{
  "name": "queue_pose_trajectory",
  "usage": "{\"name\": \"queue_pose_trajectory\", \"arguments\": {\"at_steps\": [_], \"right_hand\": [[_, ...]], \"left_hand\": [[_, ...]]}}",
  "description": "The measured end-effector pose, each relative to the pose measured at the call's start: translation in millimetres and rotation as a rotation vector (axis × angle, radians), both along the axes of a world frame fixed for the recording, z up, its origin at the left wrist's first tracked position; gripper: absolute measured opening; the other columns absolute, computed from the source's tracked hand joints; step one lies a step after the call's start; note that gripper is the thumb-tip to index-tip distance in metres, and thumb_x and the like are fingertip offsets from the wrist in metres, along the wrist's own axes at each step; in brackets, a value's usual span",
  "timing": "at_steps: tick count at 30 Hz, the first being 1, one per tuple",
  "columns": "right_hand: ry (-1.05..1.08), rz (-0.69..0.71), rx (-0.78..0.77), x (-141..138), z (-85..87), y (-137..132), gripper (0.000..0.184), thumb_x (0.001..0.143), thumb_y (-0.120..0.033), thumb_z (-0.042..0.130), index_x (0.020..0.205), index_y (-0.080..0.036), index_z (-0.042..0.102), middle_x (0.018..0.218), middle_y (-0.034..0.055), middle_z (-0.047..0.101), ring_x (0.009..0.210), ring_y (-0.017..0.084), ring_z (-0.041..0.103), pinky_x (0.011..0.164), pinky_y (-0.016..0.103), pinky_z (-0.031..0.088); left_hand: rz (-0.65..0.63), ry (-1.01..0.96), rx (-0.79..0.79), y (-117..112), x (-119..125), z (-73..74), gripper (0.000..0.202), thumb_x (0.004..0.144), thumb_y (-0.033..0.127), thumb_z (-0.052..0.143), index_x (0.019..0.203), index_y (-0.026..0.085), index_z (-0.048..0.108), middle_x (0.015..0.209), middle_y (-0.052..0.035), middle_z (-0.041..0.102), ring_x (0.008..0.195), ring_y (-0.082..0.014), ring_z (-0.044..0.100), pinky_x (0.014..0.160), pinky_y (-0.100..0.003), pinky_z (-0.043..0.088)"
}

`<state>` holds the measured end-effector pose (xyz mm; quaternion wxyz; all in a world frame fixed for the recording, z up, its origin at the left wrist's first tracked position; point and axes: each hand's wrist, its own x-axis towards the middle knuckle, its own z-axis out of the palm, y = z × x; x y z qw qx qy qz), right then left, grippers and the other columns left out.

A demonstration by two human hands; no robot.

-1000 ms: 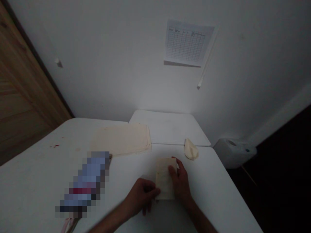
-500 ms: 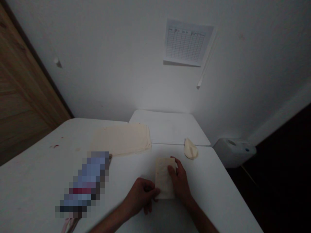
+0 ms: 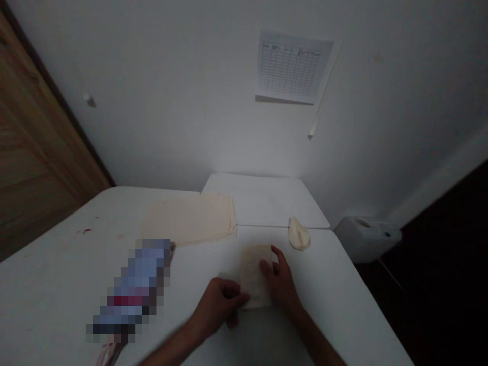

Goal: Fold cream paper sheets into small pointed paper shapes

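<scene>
A small folded cream cloth (image 3: 254,274) lies on the white table (image 3: 335,305) in front of me. My left hand (image 3: 220,304) pinches its near left corner with curled fingers. My right hand (image 3: 281,283) lies flat along the cloth's right edge, fingers stretched out and pressing down on it.
A larger stack of folded cream cloths (image 3: 190,219) lies further back on the left. A small crumpled cream piece (image 3: 298,234) sits at the back right. A pixelated blue and red object (image 3: 131,290) lies at the left. A second white table (image 3: 263,199) abuts the wall; a white container (image 3: 368,237) stands at the right.
Both hands and the folded cloth have shifted slightly to the left and away from me. The hold on the cloth is the same.
</scene>
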<state>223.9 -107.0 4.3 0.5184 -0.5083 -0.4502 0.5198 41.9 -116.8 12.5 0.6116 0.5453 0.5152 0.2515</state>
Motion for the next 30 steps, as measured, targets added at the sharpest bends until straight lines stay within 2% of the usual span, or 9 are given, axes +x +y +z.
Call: {"name": "queue_pose_trajectory", "arguments": {"at_steps": [2,5,10,20,30], "right_hand": [[0.015,0.065,-0.017,2.3,0.9,-0.1,0.081,0.076,-0.053,0.069,0.137,-0.018,0.029,0.087,0.008,0.071,0.074,0.024,0.069,0.063,0.036,0.055],[0.0,0.162,-0.042,6.8,2.1,-0.4,0.081,0.072,-0.047,0.075,0.134,-0.019,0.032,0.088,0.0075,0.072,0.075,0.024,0.07,0.061,0.034,0.055],[-0.057,0.245,-0.077,12.4,0.9,-0.3,0.077,0.071,-0.042,0.075,0.132,-0.017,0.035,0.074,0.0026,0.071,0.053,0.016,0.064,0.049,0.027,0.051],[-0.093,0.174,-0.064,11.4,5.5,0.1,0.074,0.069,-0.04,0.075,0.13,-0.016,0.04,0.071,0.0023,0.071,0.052,0.018,0.065,0.052,0.03,0.054],[-0.134,0.162,-0.031,11.1,5.6,-1.1,0.07,0.071,-0.038,0.073,0.128,-0.014,0.041,0.066,0.0015,0.07,0.05,0.018,0.064,0.05,0.03,0.053]], "left_hand": [[0.047,-0.012,0.011,2.5,-2.3,0.6,0.042,0.066,0.055,0.069,0.056,0.017,0.054,0.04,0.0012,0.054,0.035,-0.013,0.051,0.036,-0.022,0.039],[0.083,-0.029,0.039,6.1,-6.4,4.1,0.042,0.067,0.055,0.069,0.061,0.015,0.06,0.042,0.0004,0.056,0.036,-0.0121,0.051,0.037,-0.022,0.039],[0.135,-0.048,0.052,9.9,-10.3,7.9,0.043,0.066,0.056,0.071,0.066,0.013,0.063,0.045,0.0003,0.057,0.038,-0.0125,0.052,0.036,-0.021,0.039],[0.018,-0.063,-0.028,11.6,-14.4,12.0,0.048,0.069,0.061,0.065,0.067,0.014,0.064,0.048,-0.0001,0.059,0.037,-0.0122,0.052,0.035,-0.021,0.039],[-0.01,-0.033,0.027,9.9,-13.9,14.1,0.055,0.071,0.067,0.06,0.06,0.014,0.062,0.042,-0.0007,0.055,0.035,-0.012,0.051,0.034,-0.021,0.038]]}}
